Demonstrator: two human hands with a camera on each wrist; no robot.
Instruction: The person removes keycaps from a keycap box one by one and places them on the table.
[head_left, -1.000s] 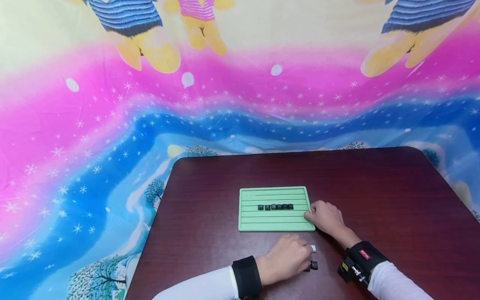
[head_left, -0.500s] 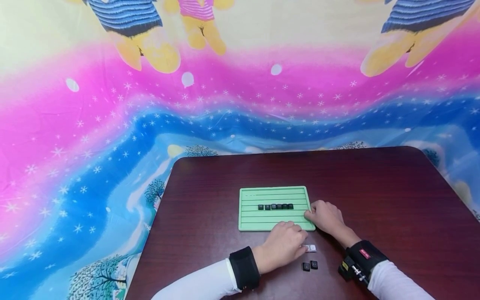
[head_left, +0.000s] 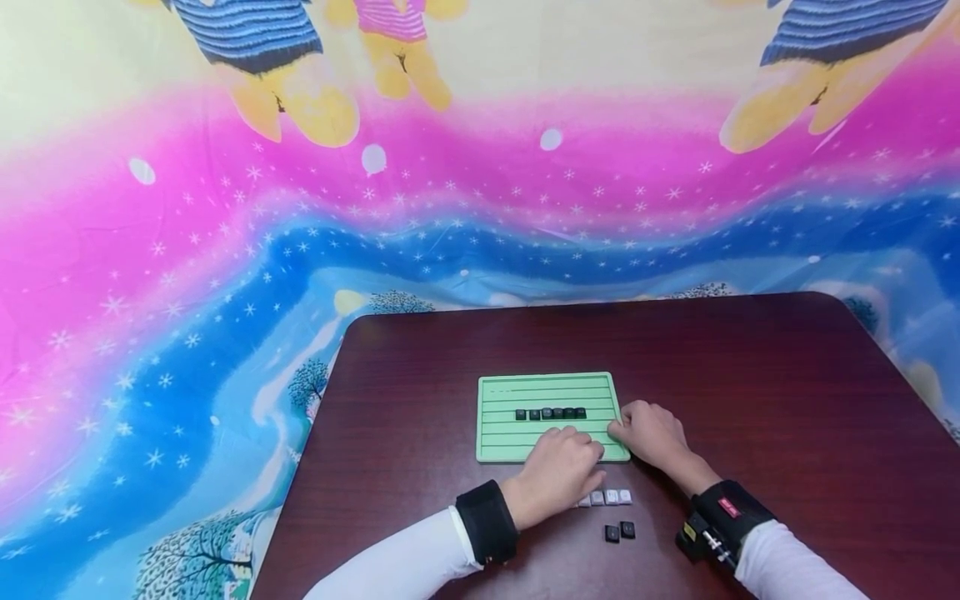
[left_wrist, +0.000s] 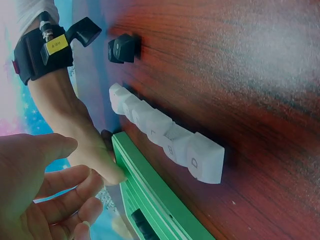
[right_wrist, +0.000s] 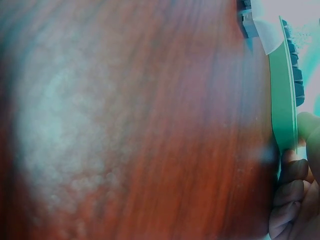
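My left hand [head_left: 557,473] hovers over the front edge of a green grooved board [head_left: 495,437]. In the left wrist view its thumb and fingers [left_wrist: 75,187] are apart and loosely bent, with nothing visible between them. Just beside it, a row of white keycaps [left_wrist: 159,129] lies on the table, lettered on their faces; the hand partly hides the row in the head view. My right hand [head_left: 654,435] grips the board's right edge, thumb on top and fingers curled against the side and underneath. Several black keycaps [head_left: 558,413] sit in a line in a middle groove.
Two loose black keycaps [head_left: 612,533] lie on the dark red-brown table [head_left: 750,375], nearer to me than the white row. A cartoon-printed cloth [head_left: 465,217] hangs behind the table. Black bands with small cameras are on both wrists.
My left hand has moved left and away from me, off the keycaps toward the board, uncovering more of the white row and a loose black keycap. The right hand keeps its grip.
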